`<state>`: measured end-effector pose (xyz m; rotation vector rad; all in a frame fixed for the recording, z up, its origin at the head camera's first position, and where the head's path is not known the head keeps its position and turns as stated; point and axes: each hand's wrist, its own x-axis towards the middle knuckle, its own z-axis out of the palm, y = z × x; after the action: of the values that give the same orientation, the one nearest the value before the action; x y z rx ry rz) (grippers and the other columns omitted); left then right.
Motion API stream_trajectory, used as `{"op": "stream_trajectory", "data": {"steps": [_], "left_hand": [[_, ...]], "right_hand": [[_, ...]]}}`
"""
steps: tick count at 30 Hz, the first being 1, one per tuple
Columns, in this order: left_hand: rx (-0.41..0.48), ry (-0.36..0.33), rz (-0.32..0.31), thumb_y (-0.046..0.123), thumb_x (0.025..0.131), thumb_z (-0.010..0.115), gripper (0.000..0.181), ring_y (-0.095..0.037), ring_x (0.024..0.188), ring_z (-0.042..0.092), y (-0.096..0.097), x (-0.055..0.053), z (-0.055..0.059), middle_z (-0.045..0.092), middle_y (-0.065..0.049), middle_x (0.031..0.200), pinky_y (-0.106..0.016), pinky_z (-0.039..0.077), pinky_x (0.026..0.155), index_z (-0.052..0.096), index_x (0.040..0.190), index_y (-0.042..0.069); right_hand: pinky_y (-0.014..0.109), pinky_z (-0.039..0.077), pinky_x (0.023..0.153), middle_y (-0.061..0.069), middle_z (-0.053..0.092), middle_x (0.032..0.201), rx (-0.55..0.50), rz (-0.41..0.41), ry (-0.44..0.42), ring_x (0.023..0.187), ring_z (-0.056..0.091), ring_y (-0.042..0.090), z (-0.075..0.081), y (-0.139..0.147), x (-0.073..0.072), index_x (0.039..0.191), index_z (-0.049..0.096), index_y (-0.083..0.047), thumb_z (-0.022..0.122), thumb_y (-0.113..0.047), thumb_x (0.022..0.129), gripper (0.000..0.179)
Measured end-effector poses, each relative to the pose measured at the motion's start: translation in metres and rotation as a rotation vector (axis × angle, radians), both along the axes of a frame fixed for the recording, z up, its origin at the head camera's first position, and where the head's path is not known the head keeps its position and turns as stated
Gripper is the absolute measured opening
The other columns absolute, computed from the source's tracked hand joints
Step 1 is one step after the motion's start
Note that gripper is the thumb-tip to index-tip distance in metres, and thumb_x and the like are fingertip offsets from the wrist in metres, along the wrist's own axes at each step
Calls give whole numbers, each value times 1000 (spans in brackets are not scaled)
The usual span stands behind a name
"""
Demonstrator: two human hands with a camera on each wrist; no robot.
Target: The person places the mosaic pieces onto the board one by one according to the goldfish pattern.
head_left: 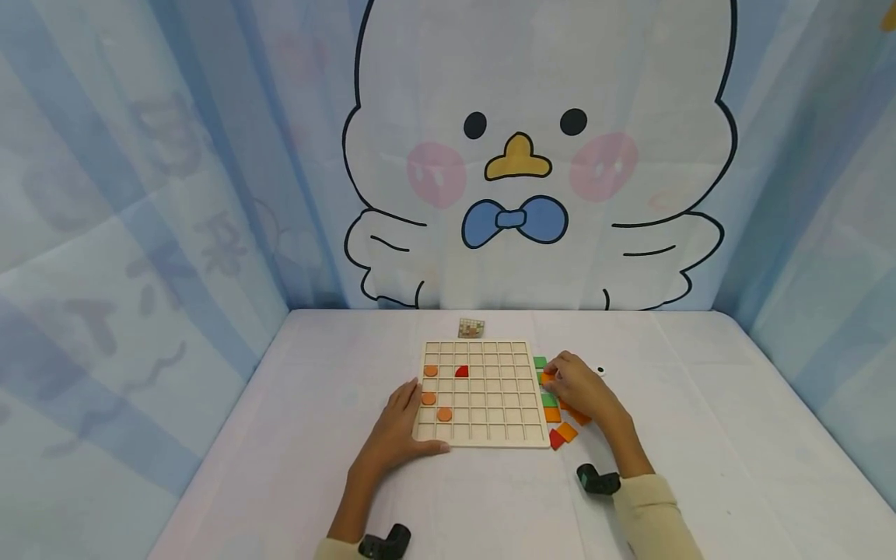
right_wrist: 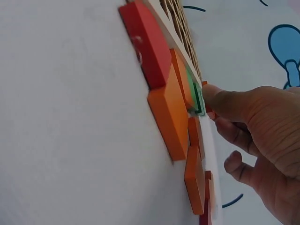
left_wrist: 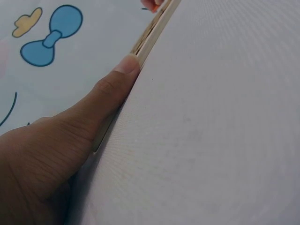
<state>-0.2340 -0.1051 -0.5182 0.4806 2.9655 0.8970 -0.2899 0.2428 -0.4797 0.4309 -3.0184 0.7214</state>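
Two hands work at one wooden grid board (head_left: 493, 404) on a white table (head_left: 490, 505); the right hand (head_left: 581, 383) has a narrow grip, thumb and finger pinching an orange piece (head_left: 548, 379), which lies at the fingertips just beside the board's right edge; the left hand (head_left: 397, 430) lies wide along the board's near left corner, its fingers touching the left edge and its thumb the near edge.

Four pieces sit on the board: three orange discs (head_left: 444, 414) towards the left, and one red piece (head_left: 462, 372) with a curved side, farther from the near edge and to the right of the left column; to the right of the board, partly under the right hand, lie loose pieces: at least two green pieces (head_left: 549, 400), at least three orange blocks (head_left: 566, 432), and one red block (head_left: 556, 439) near the board's near right corner; they overlap, so I cannot tell the full count.

One small patterned card (head_left: 471, 328) lies just beyond the far edge; one white dot with a black centre (head_left: 600, 370) lies right of the right hand.
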Motion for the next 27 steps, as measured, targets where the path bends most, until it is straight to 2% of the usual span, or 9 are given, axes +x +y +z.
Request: {"op": "stream_trajectory", "data": {"steps": [10,22,27], "left_hand": [[6,-8,-1,70,66,76,123,-31,149,21,-1,-1,-2,21,-14,162,-48,29,118,24,155,3],[-1,2,-8,72,66,75,123,-30,149,21,-2,-4,-1,20,-14,162,-48,29,118,23,155,4],[-17,-6,-5,73,66,74,123,-29,149,21,-2,-3,-3,20,-13,162,-47,29,118,22,155,5]], "right_hand": [[37,51,84,6,59,103,21,108,84,88,52,16,-4,-22,-2,105,66,-3,70,-20,91,22],[33,53,81,6,58,104,-8,136,36,83,52,16,5,-60,-7,106,65,-4,69,-21,92,23],[34,52,81,6,59,109,-11,189,65,85,55,16,5,-77,-8,107,66,-3,70,-20,91,23]]}}
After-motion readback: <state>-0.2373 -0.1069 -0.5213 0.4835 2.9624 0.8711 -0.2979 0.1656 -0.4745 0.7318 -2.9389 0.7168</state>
